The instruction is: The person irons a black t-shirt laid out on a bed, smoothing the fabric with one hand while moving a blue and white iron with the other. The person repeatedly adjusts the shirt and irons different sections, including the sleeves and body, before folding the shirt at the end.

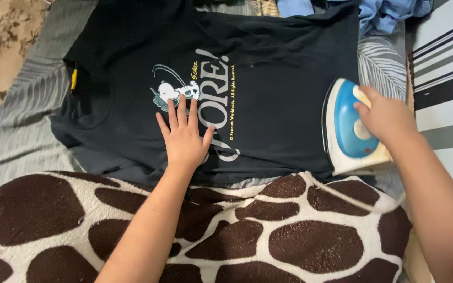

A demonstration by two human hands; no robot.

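1. Lying flat across a grey leaf-patterned sheet [22,131], a black T-shirt [268,68] fills the middle of the view, with its collar to the left and its hem to the right.
2. The shirt's front faces up and shows a white cartoon print [171,91] with pale lettering beside it.
3. The left hand [183,137] rests palm down on the shirt, fingers spread and straight. Its fingertips touch the lower edge of the cartoon print and its thumb lies over the lettering. This hand is flat on the cloth and grasps nothing.
4. The right hand [384,116] is curled over the handle of a blue and white iron [349,128]. The grip is closed around that handle.
5. The iron sits at the right end of the shirt, on or just at its hem; its exact contact with the cloth cannot be told. It stands well apart from the left hand.
6. A thin pale cord [342,193] runs from the iron's base across the foreground toward the lower right.
7. A fleece blanket [289,236] with a brown and cream giraffe pattern covers the near part of the view, and both forearms pass over it.
8. Crumpled light blue cloth [389,13] lies beyond the shirt at the upper right.
9. A striped surface [446,57] in white, grey and black borders the right edge.
10. A beige patterned floor or rug [1,36] shows at the upper left corner.
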